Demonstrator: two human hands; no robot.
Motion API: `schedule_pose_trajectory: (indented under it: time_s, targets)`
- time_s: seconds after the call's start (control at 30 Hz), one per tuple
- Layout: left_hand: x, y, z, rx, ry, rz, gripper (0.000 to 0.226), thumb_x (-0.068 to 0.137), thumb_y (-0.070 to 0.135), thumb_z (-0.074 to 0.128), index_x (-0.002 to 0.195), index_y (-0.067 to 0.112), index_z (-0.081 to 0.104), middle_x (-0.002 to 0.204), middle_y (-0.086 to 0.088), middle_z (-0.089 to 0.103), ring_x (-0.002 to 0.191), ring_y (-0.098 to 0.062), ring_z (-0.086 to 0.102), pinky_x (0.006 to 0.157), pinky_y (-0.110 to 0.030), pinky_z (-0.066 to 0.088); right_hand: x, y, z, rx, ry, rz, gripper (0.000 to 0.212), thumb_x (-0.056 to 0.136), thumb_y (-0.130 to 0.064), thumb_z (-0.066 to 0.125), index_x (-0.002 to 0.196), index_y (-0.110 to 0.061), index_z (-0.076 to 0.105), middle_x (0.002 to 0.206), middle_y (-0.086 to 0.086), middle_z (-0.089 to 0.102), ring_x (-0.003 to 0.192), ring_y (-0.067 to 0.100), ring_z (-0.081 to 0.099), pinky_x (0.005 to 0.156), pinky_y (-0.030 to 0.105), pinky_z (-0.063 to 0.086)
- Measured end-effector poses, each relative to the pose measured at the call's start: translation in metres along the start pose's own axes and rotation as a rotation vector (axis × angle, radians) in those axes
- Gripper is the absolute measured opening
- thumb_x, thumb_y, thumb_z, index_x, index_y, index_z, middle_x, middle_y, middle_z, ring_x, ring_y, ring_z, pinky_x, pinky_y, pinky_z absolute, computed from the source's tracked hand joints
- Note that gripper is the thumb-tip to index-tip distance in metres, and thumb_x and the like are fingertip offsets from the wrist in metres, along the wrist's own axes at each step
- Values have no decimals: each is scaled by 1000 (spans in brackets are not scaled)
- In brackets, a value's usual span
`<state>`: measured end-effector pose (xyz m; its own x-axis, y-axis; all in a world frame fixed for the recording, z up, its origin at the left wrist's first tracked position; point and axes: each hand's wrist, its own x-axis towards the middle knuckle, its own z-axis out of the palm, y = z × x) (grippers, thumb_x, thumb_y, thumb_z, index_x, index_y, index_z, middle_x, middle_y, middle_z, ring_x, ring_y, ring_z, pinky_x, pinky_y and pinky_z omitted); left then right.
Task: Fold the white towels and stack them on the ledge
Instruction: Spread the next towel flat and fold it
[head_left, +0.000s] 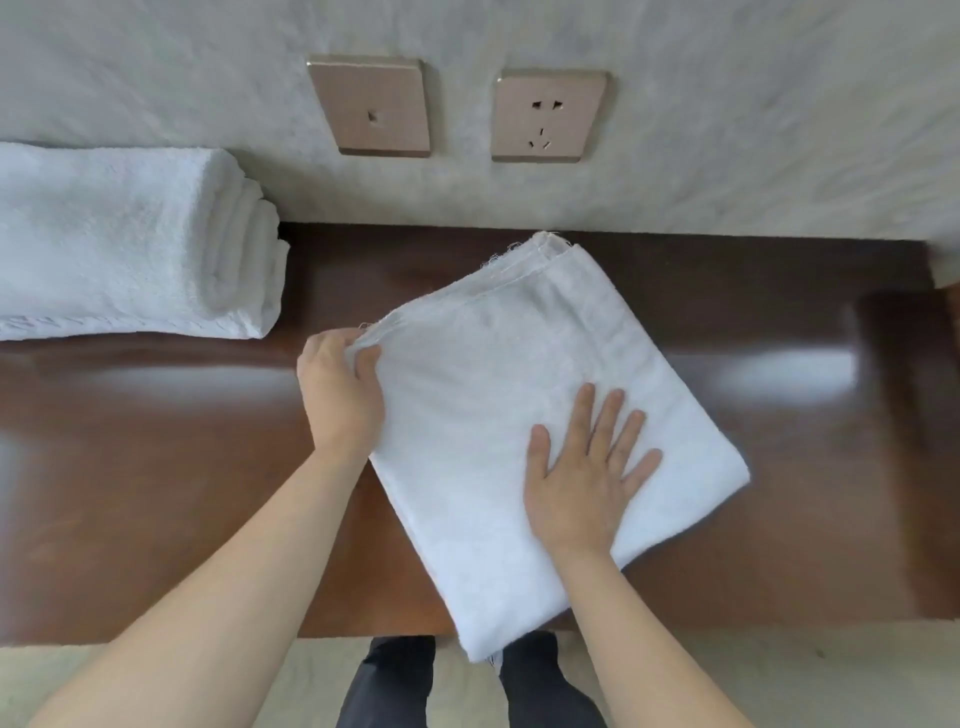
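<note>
A folded white towel (519, 374) lies slantwise on the dark wooden ledge (156, 441), its near corner hanging over the front edge. My left hand (340, 389) pinches the towel's left corner between thumb and fingers. My right hand (587, 467) lies flat on the towel's near right part, fingers spread and straight. At the far left of the ledge sits a stack of folded white towels (130, 239) against the wall.
Two bronze wall plates, a switch (371, 106) and a socket (549, 117), sit on the pale textured wall behind the ledge. Glossy wood shows to the right of the towel. Below the ledge edge I see my dark trousers (395, 686) and a light floor.
</note>
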<state>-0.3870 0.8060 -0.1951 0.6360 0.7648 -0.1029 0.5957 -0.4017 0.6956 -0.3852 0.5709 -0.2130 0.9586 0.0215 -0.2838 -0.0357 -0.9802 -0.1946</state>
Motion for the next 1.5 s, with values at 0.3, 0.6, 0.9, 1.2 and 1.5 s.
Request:
schedule_pose_trajectory:
  time_s: [0.3,0.6,0.9,1.2,1.5]
  targets:
    - [78,45,34,15,-194,335,20,95,7,57,111,7,70,120,-9,62,118,-28,51,95,-24,37,-45,-58,22,82,64,-11,81,91,-57,39,160,-34,5,167,17,-6,152,39,-13,118,67,-3]
    - [-5,-1,-9,231,-616,873,52,90,26,73,137,8,59,152,-15,45,143,-37,38,113,-55,36,-47,-58,7,165,5,-34,66,99,-57,24,158,-30,22,167,11,8,154,27,-4,122,55,-4]
    - [-104,-49,-62,608,-751,1150,67,81,54,75,136,18,61,144,-2,57,136,-38,47,109,-49,44,-62,48,-27,-59,-245,-682,82,94,-69,45,160,-30,14,169,2,2,155,20,-4,123,44,0]
    - [-70,12,-69,486,-903,671,31,95,44,60,125,38,63,112,20,67,105,-9,64,84,-27,51,-1,41,-87,96,-465,-713,11,82,-24,60,89,-24,69,98,-8,69,99,13,63,80,32,47]
    - [20,86,-69,395,-961,324,27,83,67,59,100,47,65,87,20,68,83,2,61,72,-26,49,108,-4,-163,120,-764,-606,35,82,-43,62,68,-14,49,61,-8,46,52,9,37,51,27,30]
